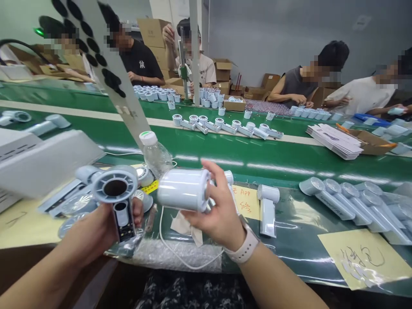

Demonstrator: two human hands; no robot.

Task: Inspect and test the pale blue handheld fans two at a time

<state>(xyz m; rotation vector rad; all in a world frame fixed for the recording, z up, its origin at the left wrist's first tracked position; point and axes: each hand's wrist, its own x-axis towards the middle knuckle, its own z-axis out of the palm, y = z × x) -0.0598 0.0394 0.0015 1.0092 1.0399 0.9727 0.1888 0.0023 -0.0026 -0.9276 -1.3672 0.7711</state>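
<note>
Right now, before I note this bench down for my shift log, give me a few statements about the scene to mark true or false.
1. The left hand holds a spoked pale blue housing. True.
2. The right hand holds a water bottle. False: it holds a pale cylindrical casing; the plastic bottle is beyond it.
3. A watch with a pale band is on the right wrist. True.
4. Nobody else is at the green belts. False: a person in a black T-shirt sits beyond them, among others.
5. Bubble wrap lies below the hands. True.
</note>
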